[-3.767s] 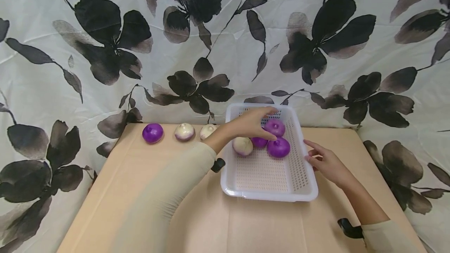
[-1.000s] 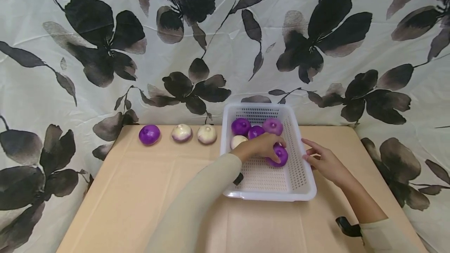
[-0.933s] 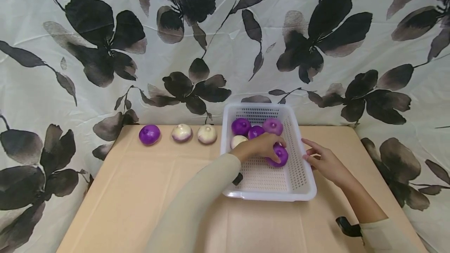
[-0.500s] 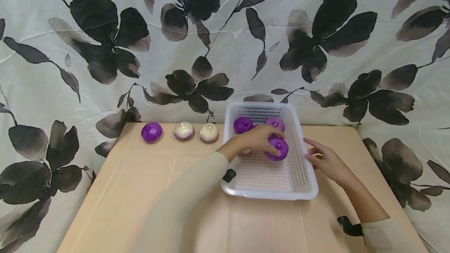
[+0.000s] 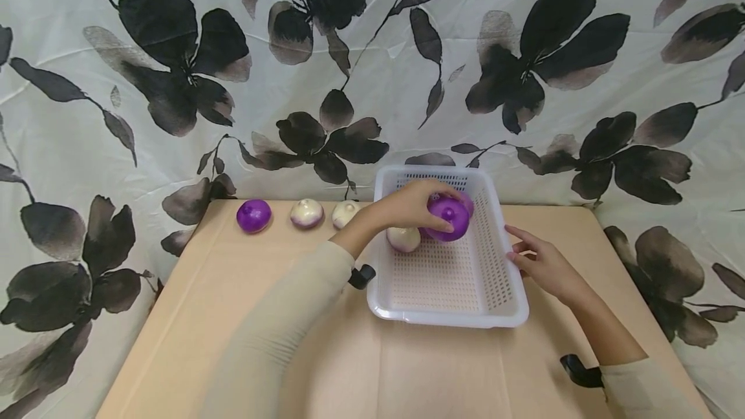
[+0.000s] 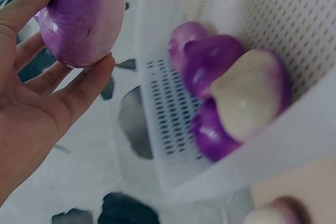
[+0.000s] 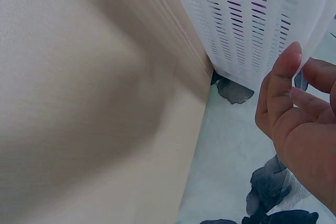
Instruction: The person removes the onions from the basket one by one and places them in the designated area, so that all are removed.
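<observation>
Three onions [image 5: 306, 213] line the far edge of the worktop [image 5: 192, 328], between 9 and 10 o'clock from the white basket [image 5: 445, 319]; the forearm [image 5: 356, 230] partly covers the rightmost. Inside the basket, a pale onion [image 5: 403, 240] sits at about 8 o'clock from a purple onion [image 5: 451, 217]. The left hand [image 5: 410, 205], spread to that purple onion's width, grips it above the basket's 12 o'clock part, apart from the four clustered below in the left wrist view. At 3 o'clock, the right hand [image 5: 544, 267] lightly pinches the basket's rim between bent fingers and thumb.
</observation>
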### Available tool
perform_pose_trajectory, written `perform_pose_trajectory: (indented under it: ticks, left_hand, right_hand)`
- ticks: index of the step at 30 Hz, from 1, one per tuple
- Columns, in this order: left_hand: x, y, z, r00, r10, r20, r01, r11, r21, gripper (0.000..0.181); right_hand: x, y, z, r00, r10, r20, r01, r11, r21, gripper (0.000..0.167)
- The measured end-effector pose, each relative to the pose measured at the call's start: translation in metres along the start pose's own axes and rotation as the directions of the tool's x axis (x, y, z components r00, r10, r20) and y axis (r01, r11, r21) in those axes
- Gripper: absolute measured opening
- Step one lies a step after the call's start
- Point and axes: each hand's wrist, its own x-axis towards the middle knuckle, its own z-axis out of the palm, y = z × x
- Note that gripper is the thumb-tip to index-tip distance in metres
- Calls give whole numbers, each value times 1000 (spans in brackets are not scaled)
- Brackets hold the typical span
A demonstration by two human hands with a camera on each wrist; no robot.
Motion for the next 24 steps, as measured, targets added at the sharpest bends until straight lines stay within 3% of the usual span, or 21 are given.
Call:
perform_pose_trajectory:
  ticks: [7, 14, 19, 24]
  left_hand:
    - [-26, 1, -28, 996, -8, -85, 8, 1000, 4, 60]
    - [-63, -16, -44, 978, -37, -205, 38, 999, 1, 66]
    - [-92, -27, -53, 961, -106, -255, 102, 994, -29, 67]
    - [-119, -43, -56, 944, -185, -275, 159, 981, -113, 66]
  right_hand:
    - [1, 0, -1, 1000, -15, -7, 15, 1000, -7, 66]
    - [0, 3, 0, 1000, -23, -11, 23, 1000, -7, 66]
    - [-1, 2, 1, 1000, -15, -10, 15, 1000, -2, 67]
    - [-2, 0, 1, 1000, -14, -9, 14, 1000, 4, 67]
